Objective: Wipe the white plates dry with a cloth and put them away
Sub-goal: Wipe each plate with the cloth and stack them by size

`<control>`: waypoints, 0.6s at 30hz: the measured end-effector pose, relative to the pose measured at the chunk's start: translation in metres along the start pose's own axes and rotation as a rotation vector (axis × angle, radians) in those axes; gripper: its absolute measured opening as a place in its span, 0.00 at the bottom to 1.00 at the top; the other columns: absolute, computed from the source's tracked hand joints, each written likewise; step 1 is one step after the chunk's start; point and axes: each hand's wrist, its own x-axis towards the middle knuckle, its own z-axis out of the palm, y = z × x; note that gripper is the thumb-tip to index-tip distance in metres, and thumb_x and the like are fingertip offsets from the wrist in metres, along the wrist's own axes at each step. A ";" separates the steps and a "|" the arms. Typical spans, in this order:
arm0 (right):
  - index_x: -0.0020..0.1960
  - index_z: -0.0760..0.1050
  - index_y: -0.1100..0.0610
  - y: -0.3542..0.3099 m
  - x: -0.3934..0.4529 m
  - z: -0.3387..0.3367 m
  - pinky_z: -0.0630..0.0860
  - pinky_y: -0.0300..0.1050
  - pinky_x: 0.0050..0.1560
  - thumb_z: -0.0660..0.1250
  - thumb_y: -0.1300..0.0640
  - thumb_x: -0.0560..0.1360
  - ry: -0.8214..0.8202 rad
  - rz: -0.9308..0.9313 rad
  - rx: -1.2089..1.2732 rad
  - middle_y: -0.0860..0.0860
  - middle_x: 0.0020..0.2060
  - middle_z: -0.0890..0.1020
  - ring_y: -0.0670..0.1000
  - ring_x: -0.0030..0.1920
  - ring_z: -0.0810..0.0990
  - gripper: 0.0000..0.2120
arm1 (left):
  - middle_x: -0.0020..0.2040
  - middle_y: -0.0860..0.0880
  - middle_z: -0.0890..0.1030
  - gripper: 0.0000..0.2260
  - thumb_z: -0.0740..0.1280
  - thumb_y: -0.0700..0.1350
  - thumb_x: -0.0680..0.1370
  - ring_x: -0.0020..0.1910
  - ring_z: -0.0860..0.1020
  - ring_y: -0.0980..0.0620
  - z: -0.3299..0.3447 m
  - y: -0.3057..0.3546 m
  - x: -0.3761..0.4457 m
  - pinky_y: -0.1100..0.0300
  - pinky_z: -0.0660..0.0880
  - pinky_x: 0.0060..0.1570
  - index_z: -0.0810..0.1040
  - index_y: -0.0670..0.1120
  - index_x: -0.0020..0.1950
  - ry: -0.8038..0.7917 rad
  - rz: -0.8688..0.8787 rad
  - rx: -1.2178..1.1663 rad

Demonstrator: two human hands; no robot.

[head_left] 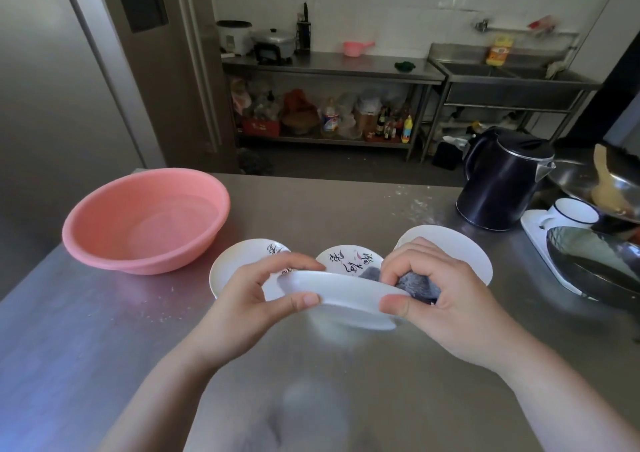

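Midway, seemingly: left hand (258,307) pinches the plate (341,294) held above the near counter (104,330); right hand (446,307) grips the cloth (417,285) against its rim. Three dishes (one plain) wait just behind, none stored yet.

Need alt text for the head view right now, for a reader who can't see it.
Over a steel counter, the left hand grips a white plate by its rim while the right hand presses a grey cloth into it. More white dishes and a pink basin sit behind.
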 end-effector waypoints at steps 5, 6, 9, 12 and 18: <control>0.40 0.76 0.54 0.013 -0.002 0.014 0.69 0.43 0.49 0.71 0.56 0.72 0.167 -0.251 -0.290 0.39 0.42 0.76 0.47 0.48 0.73 0.04 | 0.62 0.60 0.75 0.39 0.77 0.63 0.56 0.59 0.77 0.64 0.030 0.012 -0.009 0.57 0.78 0.57 0.71 0.60 0.65 0.283 -0.282 -0.214; 0.40 0.77 0.55 0.015 -0.003 0.016 0.69 0.45 0.49 0.70 0.55 0.72 0.184 -0.265 -0.311 0.40 0.42 0.76 0.47 0.48 0.73 0.05 | 0.64 0.58 0.74 0.42 0.77 0.63 0.55 0.58 0.78 0.62 0.039 0.016 -0.011 0.54 0.79 0.56 0.68 0.60 0.67 0.238 -0.341 -0.328; 0.39 0.77 0.55 0.023 -0.006 0.024 0.69 0.47 0.49 0.68 0.52 0.74 0.184 -0.268 -0.341 0.40 0.41 0.76 0.47 0.48 0.72 0.08 | 0.61 0.45 0.77 0.43 0.79 0.56 0.60 0.54 0.83 0.52 0.056 0.021 -0.012 0.53 0.82 0.49 0.61 0.61 0.71 0.193 -0.461 -0.639; 0.40 0.77 0.54 0.028 -0.010 0.032 0.69 0.46 0.49 0.68 0.51 0.74 0.161 -0.239 -0.340 0.40 0.41 0.76 0.46 0.47 0.72 0.08 | 0.50 0.42 0.81 0.38 0.78 0.41 0.69 0.46 0.84 0.48 0.064 0.017 -0.009 0.55 0.82 0.44 0.61 0.58 0.71 0.273 -0.525 -0.763; 0.43 0.77 0.49 0.032 -0.010 0.030 0.67 0.36 0.53 0.71 0.48 0.71 0.042 -0.113 -0.216 0.39 0.43 0.77 0.43 0.50 0.72 0.07 | 0.50 0.39 0.80 0.30 0.68 0.29 0.74 0.44 0.81 0.40 0.069 0.009 -0.001 0.57 0.82 0.38 0.67 0.56 0.68 0.370 -0.565 -0.905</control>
